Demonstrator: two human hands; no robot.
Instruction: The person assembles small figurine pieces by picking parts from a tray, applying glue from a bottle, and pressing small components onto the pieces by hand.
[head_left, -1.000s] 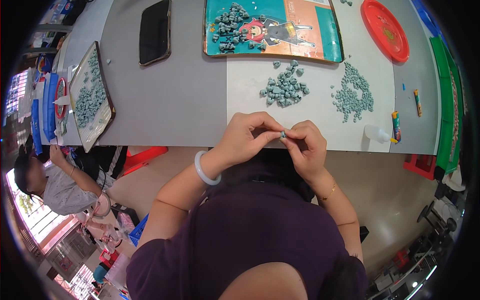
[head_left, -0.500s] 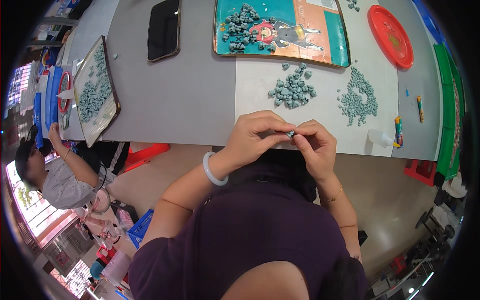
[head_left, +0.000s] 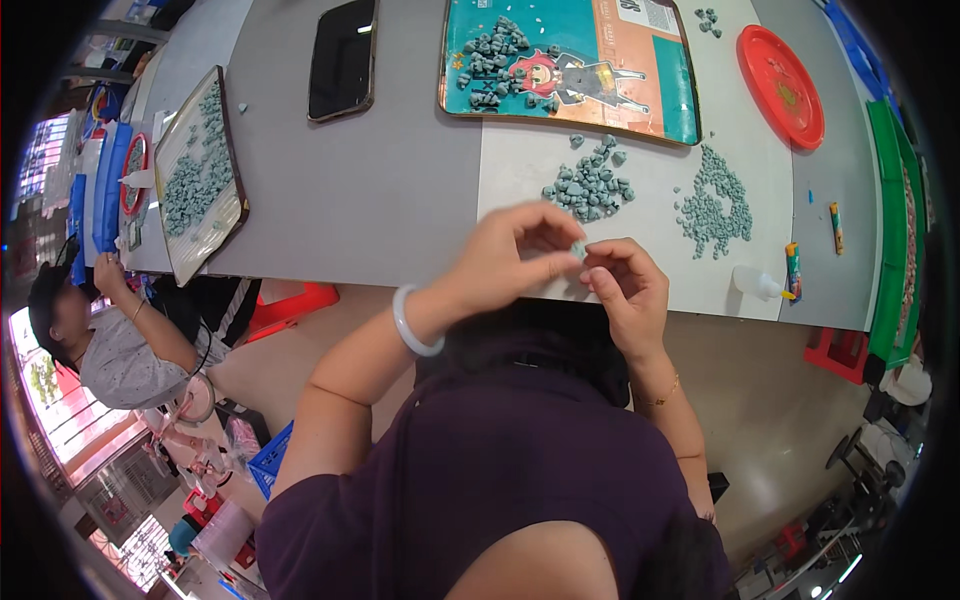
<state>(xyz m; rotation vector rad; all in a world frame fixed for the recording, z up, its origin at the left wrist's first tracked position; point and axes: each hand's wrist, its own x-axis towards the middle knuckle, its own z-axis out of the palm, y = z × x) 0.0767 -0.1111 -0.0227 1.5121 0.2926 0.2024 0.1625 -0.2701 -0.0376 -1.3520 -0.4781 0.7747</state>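
Observation:
Just over the table's near edge, my left hand (head_left: 510,255), with a pale bangle on its wrist, pinches a small grey-green piece (head_left: 578,250) between thumb and fingers. The piece is partly hidden and too small to tell its kind. Close by on its right, my right hand (head_left: 632,290) has thumb and fingertips drawn together; what is between them, if anything, does not show. Beyond the hands lies a heap of larger grey-green pieces (head_left: 588,188). Farther right spreads a heap of much smaller grey-green bits (head_left: 716,205).
A printed tray (head_left: 660,110) carries more pieces. Around it are a phone (head_left: 342,60), a red plate (head_left: 778,85), a glue bottle (head_left: 757,284), a colourful tube (head_left: 793,272) and a green crate (head_left: 905,240). At left, a person (head_left: 140,340) sits near another tray (head_left: 212,240) of bits.
My left hand has moved slightly away from my right, its fingers lifting apart with the small piece at their tips. The whole view has shifted a little.

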